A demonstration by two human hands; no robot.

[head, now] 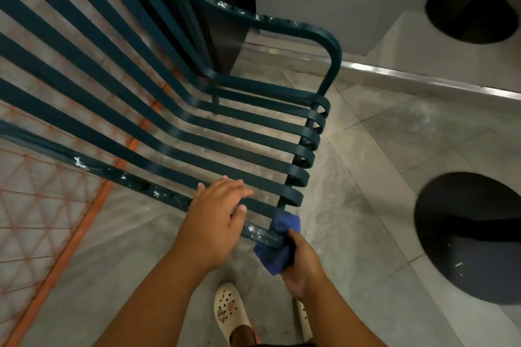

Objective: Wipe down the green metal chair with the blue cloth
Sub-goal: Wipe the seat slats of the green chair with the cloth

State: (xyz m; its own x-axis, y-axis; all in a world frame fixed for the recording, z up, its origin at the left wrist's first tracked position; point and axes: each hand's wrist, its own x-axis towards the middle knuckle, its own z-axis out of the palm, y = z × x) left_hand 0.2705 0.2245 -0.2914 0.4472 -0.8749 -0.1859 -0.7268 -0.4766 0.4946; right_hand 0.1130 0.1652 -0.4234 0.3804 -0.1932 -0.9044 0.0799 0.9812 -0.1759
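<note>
The green metal chair fills the left and middle of the view, its flat slats curving from the backrest down to curled seat ends. Paint is chipped white along both armrests. My left hand lies on the near armrest, fingers spread over the bar and the closest slat. My right hand grips the blue cloth, which is wrapped around the front end of that near armrest where it bends down.
An orange wire mesh panel lies on the floor at the left under the chair. Two black round table bases stand at the right. A metal floor strip runs behind the chair. My cream clogs are below.
</note>
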